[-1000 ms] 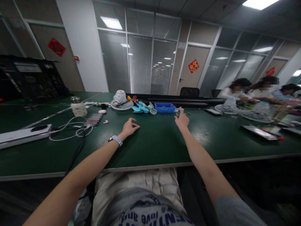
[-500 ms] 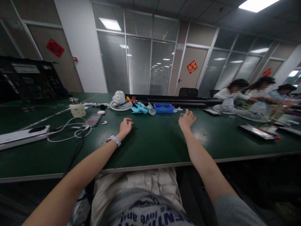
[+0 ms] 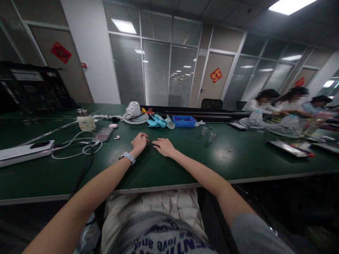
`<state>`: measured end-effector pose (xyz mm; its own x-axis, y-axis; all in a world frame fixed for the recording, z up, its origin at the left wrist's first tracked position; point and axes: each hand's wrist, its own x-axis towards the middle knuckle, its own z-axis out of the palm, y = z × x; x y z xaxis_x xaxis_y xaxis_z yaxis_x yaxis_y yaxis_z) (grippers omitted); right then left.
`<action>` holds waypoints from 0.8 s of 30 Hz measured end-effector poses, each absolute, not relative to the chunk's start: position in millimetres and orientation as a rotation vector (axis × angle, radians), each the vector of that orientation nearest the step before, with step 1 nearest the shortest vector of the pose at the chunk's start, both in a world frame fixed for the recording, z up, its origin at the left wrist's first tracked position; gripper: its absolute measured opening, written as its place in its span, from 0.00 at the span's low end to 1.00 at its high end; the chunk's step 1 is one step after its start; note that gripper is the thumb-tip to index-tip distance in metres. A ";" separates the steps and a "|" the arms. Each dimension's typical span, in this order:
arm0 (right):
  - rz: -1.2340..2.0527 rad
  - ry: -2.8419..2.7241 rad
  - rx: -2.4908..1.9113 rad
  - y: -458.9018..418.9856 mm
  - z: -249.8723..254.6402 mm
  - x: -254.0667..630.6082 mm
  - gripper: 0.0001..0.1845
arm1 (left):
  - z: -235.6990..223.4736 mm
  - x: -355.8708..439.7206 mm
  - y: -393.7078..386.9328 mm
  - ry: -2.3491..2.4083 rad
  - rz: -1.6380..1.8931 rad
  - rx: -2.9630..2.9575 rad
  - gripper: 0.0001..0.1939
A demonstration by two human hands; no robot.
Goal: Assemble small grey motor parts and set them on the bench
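My left hand [image 3: 140, 141] rests over the green table with its fingers curled in. Whatever its fingertips hold, if anything, is too small to make out. Close beside it, my right hand [image 3: 164, 146] lies low over the table, fingers stretched toward the left hand. A small gap separates the two hands, and I see nothing clearly in the right one. Two small silvery cylinders, a farther one [image 3: 204, 131] and a nearer one [image 3: 212, 137], stand upright to the right of my right hand. A tiny sliver-like piece [image 3: 211, 127] lies behind them.
Along the back are a white fan housing [image 3: 133, 112], light-blue fan blades [image 3: 157, 121] and a blue basket [image 3: 184, 121]. A bottle [image 3: 86, 121], an earbud [image 3: 117, 137] and white cables lie left. A flat tray-like item [image 3: 288, 147] lies right, near co-workers.
My right hand has moved left from the cylinders to beside my left hand, leaving both cylinders in plain view. My left hand has shifted slightly and its fingers look more curled.
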<state>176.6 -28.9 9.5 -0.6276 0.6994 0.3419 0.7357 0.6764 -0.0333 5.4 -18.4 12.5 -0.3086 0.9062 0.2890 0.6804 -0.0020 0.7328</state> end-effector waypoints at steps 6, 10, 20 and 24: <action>-0.025 -2.389 -1.233 -28.9 8.7 183.6 0.14 | 9.9 4.7 -16.1 2.001 1.200 1.669 0.14; -0.045 -2.219 -1.296 -23.0 17.4 199.9 0.14 | 7.5 2.5 -12.8 1.976 1.206 1.667 0.14; -0.417 -1.337 -2.001 5.3 44.8 385.4 0.18 | -1.7 -1.4 -3.1 1.887 1.240 1.693 0.12; -0.413 -1.199 -2.072 8.6 36.6 402.2 0.19 | -0.8 -1.7 -4.4 1.866 1.247 1.684 0.11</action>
<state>402.2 8.6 36.6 0.5209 0.6285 0.5776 0.8509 -0.3286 -0.4097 -1.7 -4.4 -0.8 -0.2439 0.9224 0.2996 0.6292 -0.0846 0.7726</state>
